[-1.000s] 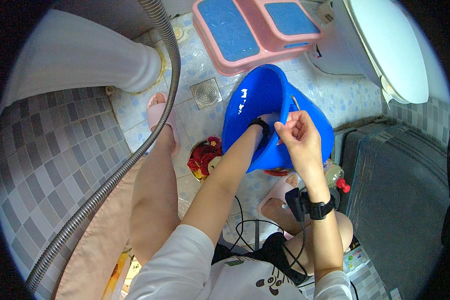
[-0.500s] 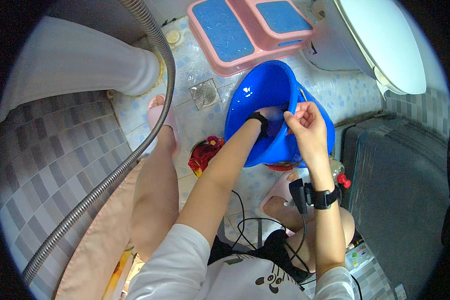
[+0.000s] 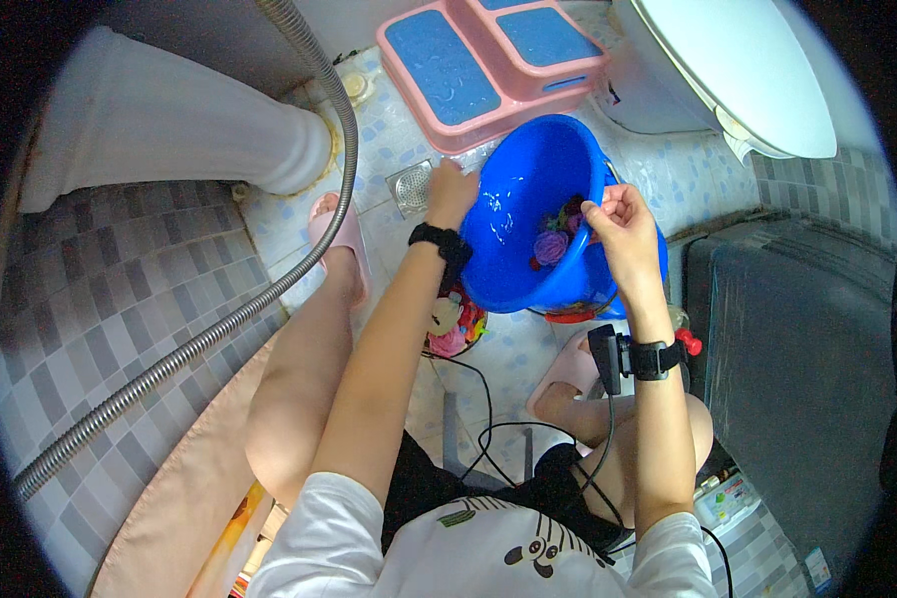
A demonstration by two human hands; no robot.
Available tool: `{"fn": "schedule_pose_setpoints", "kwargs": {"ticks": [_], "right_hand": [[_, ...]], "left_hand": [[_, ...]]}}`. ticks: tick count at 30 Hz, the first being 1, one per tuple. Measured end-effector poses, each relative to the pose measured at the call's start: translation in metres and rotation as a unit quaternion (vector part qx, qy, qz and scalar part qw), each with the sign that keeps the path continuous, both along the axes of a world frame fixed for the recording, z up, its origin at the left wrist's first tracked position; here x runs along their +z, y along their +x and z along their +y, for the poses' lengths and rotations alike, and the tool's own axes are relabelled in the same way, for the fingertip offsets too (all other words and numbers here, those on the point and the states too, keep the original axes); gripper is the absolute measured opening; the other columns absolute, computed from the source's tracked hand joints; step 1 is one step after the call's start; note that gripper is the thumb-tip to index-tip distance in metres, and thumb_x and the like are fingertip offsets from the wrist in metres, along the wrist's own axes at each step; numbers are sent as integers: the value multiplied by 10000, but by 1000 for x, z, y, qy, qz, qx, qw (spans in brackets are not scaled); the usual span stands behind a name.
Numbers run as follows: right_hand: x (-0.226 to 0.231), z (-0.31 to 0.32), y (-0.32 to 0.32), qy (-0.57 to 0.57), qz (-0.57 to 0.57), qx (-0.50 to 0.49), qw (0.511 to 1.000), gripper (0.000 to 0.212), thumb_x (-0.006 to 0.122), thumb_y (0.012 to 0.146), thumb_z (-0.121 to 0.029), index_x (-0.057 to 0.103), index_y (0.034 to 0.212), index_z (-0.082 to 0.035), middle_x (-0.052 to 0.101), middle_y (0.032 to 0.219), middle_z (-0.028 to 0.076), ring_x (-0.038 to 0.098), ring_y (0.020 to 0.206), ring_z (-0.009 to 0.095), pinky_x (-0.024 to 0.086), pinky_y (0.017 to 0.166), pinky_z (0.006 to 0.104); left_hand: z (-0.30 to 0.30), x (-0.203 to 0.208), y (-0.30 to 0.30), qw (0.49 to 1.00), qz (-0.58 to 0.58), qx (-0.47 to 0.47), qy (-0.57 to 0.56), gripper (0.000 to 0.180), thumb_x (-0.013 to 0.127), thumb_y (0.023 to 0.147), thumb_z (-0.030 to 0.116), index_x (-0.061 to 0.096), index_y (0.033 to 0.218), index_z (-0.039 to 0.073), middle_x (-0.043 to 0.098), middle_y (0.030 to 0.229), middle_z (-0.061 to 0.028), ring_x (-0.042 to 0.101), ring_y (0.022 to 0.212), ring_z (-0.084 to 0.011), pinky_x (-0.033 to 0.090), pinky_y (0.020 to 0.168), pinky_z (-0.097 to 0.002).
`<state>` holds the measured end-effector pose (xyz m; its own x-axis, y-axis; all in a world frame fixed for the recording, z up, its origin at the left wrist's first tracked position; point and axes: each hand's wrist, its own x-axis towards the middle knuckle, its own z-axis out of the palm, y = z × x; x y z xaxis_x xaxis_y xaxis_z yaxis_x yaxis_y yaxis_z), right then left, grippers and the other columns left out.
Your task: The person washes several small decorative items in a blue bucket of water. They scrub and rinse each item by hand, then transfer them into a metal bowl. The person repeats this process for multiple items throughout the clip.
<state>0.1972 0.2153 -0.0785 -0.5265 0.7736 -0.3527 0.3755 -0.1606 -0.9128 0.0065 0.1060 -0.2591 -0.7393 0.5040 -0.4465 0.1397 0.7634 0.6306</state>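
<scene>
A blue bucket (image 3: 508, 234) is tilted on the tiled floor, its mouth turned to the left. Inside lie a purple rose-like flower (image 3: 550, 247) and some dark red ones. My right hand (image 3: 623, 214) grips the bucket's right rim, thumb on the inner side. Beside the left rim, outside the bucket, is my closed left hand (image 3: 452, 194); its fingertips face away, and whatever they hold is hidden. Below that wrist, partly covered by the arm, stands a container of colourful flowers (image 3: 455, 327).
A pink step stool (image 3: 468, 135) with blue pads stands beyond the bucket, near a floor drain (image 3: 409, 187). The toilet (image 3: 738, 80) is at far right, a white pedestal (image 3: 189, 130) at left. A metal hose (image 3: 259, 299) crosses the left side. Black cable (image 3: 488, 399) hangs below.
My left hand has come out of the bucket and moved left to outside its rim, uncovering the flowers inside. My right hand keeps its grip on the rim.
</scene>
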Motion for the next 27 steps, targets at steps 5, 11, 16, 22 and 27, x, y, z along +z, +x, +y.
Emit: {"fn": "schedule_pose_setpoints", "kwargs": {"ticks": [5, 11, 16, 22, 27], "right_hand": [[6, -2, 4, -21, 12, -10, 1000, 201, 698, 884, -67, 518, 970, -43, 548, 752, -8, 547, 644, 75, 500, 559, 239], [19, -4, 11, -50, -11, -8, 999, 181, 685, 896, -66, 521, 970, -40, 572, 754, 6, 574, 632, 97, 513, 578, 247], [31, -13, 15, -29, -53, -8, 998, 166, 673, 896, -41, 524, 968, -36, 572, 743, 5, 568, 616, 97, 505, 589, 244], [39, -18, 4, -27, -36, 17, 999, 143, 653, 902, -11, 523, 959, -24, 572, 735, 8, 566, 624, 91, 494, 579, 237], [47, -21, 3, -4, -44, 42, 998, 123, 655, 932, -72, 537, 964, -53, 570, 774, -26, 552, 661, 49, 485, 618, 209]], "left_hand": [[-44, -22, 5, 985, -60, -139, -78, 519, 614, 841, 204, 543, 1294, -39, 673, 1113, -252, 651, 1031, -392, 509, 907, -453], [-69, -55, 38, 978, -135, -157, -25, 573, 612, 855, 168, 491, 1397, 30, 654, 1136, -275, 634, 1054, -414, 509, 916, -449], [-72, -70, 56, 981, -146, -126, -17, 650, 610, 835, 122, 426, 1455, 53, 654, 1132, -277, 640, 1043, -410, 509, 920, -440], [-70, -76, 66, 969, -210, -129, 0, 696, 615, 832, 111, 373, 1481, 34, 642, 1145, -292, 641, 1053, -404, 506, 930, -433], [-68, -75, 74, 972, -195, -132, 13, 697, 618, 848, 123, 355, 1484, 14, 636, 1158, -293, 641, 1054, -404, 505, 934, -434]]}}
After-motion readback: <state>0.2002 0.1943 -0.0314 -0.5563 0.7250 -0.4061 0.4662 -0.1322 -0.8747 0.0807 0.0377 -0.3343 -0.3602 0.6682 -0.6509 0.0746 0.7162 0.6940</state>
